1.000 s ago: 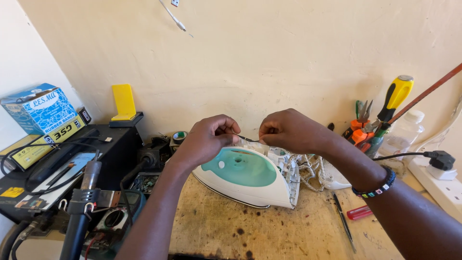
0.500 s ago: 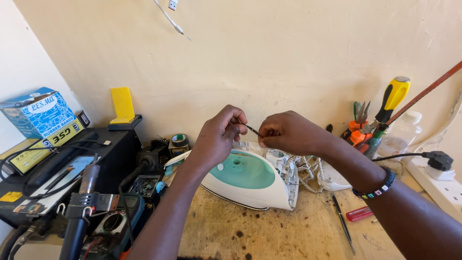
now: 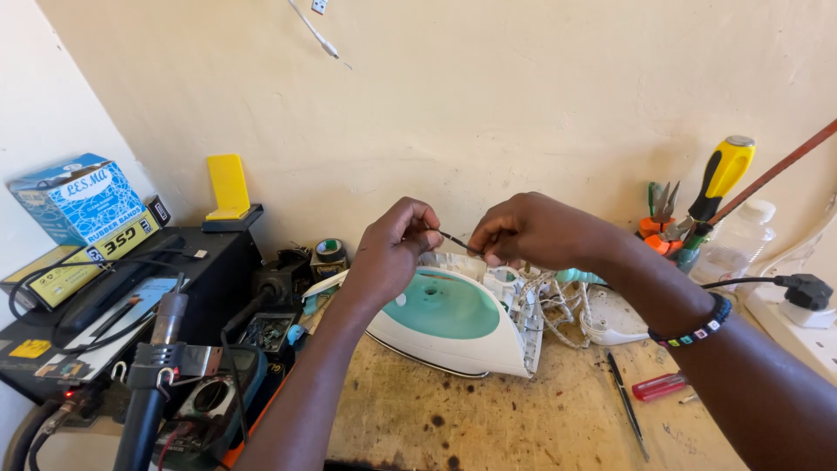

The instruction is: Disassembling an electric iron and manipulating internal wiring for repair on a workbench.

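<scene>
A white and teal clothes iron (image 3: 453,323) lies on the worn wooden workbench (image 3: 523,419), its rear end opened with white braided wires (image 3: 562,305) spilling out. Above it my left hand (image 3: 397,249) and my right hand (image 3: 532,231) pinch the two ends of a thin dark wire (image 3: 456,241) stretched between their fingertips. A beaded bracelet (image 3: 697,327) sits on my right wrist.
A black box of equipment (image 3: 113,296) with a soldering handle (image 3: 161,349), a blue carton (image 3: 78,196) and a yellow stand (image 3: 228,185) fill the left. Pliers and a yellow-handled screwdriver (image 3: 719,179) stand at right, near a white power strip (image 3: 798,318). A red screwdriver (image 3: 658,385) lies by the iron.
Both hands have risen a little and drawn closer together over the iron, still holding the thin wire between them.
</scene>
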